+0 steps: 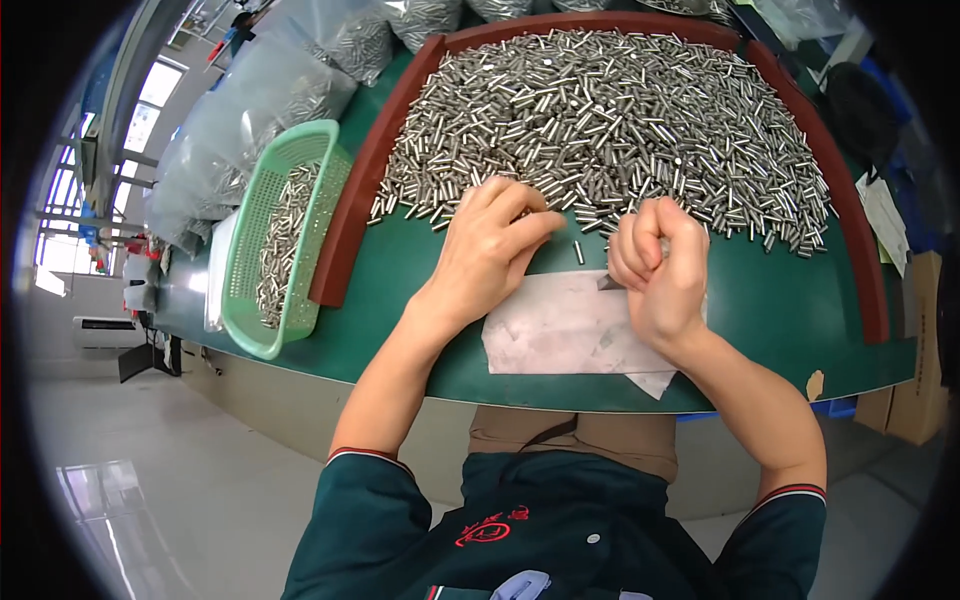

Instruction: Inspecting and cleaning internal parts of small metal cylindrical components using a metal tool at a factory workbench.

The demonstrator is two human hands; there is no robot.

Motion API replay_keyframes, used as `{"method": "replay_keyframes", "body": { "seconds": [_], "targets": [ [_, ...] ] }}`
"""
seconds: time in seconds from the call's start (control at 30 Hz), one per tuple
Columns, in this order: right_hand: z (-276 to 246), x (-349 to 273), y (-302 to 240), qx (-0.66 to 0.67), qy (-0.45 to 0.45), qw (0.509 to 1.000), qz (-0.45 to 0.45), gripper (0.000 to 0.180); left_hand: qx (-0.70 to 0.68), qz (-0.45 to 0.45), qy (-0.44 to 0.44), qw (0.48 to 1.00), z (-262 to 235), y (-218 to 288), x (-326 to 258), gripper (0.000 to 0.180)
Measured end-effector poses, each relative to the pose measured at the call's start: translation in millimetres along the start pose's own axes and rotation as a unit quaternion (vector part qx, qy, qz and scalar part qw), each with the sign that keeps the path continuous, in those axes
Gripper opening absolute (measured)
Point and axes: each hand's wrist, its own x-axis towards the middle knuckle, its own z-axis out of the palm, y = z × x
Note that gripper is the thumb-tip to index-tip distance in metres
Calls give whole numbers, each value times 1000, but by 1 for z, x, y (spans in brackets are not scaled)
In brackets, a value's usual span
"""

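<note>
A wide heap of small shiny metal pins (610, 130) covers the far part of the green table. At its near edge, my left hand (485, 245) has its fingers curled down against the pins, the thumb pointing right. Whatever lies under those fingers is hidden. My right hand (660, 265) is closed in a fist above the right part of a stained white cloth (550, 335), close to the heap; I cannot make out what is inside it. Between the two hands one loose pin (578, 252) lies on the table, apart from the heap.
A brown-red raised border (350, 215) surrounds the heap on the left, back and right. Left of it stands a green plastic basket (245, 265) partly filled with pins. Clear plastic bags (265, 85) of metal parts line the back left. Cardboard (915, 370) stands at the right.
</note>
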Motion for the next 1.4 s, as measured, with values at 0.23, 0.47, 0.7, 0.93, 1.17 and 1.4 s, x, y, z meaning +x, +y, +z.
{"method": "replay_keyframes", "body": {
  "seconds": [0.23, 0.47, 0.7, 0.93, 1.17, 1.4],
  "targets": [
    [-3, -1, 0, -3, 2, 1000, -3, 35, -17, 30, -72, 997, 16, 13, 2, 15],
    [-3, -3, 0, -2, 11, 1000, 3, 34, -204, -155, -55, 965, 10, 20, 0, 8],
    [-1, -3, -3, -9, 6, 1000, 8, 32, -283, -255, -72, 922, 10, 20, -4, 7],
    [-3, -2, -2, -20, 4, 1000, -2, 33, -704, -378, -19, 601, 4, 12, 0, 17],
    [-3, -3, -1, -13, 9, 1000, 3, 32, -342, -353, -35, 870, 17, 17, 6, 9],
    [-5, -1, 1, -7, 7, 1000, -10, 30, -121, -158, -23, 980, 32, 18, 18, 14]
  ]
}}
